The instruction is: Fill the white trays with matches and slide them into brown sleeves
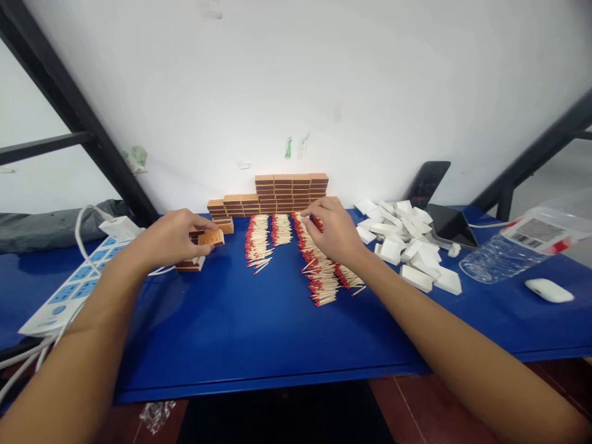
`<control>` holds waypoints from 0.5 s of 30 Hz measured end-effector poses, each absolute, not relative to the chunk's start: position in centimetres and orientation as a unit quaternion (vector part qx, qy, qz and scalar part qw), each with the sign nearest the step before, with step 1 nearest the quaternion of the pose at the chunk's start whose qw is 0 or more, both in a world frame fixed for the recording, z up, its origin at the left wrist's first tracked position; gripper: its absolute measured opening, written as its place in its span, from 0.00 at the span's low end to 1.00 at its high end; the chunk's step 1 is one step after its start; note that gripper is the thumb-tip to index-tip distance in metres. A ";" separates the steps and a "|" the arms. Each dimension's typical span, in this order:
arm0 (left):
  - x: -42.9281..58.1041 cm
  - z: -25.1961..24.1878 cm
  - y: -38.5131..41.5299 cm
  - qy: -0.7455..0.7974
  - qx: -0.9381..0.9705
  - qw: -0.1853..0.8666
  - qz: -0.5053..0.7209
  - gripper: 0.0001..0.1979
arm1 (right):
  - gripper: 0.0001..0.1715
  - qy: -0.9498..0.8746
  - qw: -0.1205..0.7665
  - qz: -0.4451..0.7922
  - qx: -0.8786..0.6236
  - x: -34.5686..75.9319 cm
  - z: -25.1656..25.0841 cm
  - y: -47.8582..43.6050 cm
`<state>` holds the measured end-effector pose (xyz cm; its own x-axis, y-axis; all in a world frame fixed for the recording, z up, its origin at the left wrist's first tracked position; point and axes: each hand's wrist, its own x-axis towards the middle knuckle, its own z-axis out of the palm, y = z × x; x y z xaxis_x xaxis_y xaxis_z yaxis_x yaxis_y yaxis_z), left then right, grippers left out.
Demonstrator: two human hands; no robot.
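Left fingers (201,222) pinch an oblong matchbox (213,238); right fingers (314,211), grip unclear, overhang wooden matchsticks (322,282).

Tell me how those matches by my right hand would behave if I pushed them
The matches would probably scatter rather than move as one, since they lie loose, some skewed. They'd likely slide easily, as the blue tabletop looks smooth. Each one may snap under pressure, being a thin stick.

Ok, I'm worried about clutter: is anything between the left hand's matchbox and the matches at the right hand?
Yes: two other match piles lie on the blue table between the matchbox and the right hand.
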<state>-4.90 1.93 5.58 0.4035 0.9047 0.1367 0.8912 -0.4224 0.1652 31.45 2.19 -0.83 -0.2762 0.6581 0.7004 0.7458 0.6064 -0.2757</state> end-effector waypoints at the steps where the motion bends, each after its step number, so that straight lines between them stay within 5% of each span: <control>1: -5.3 5.5 2.0 0.544 0.832 0.039 0.098 0.21 | 0.11 -0.796 0.408 -0.056 -0.444 31.7 -0.8 2.4; 15: -5.1 4.9 2.2 0.559 0.826 0.038 0.062 0.21 | 0.15 -0.736 0.330 -0.175 -0.565 38.6 1.6 4.5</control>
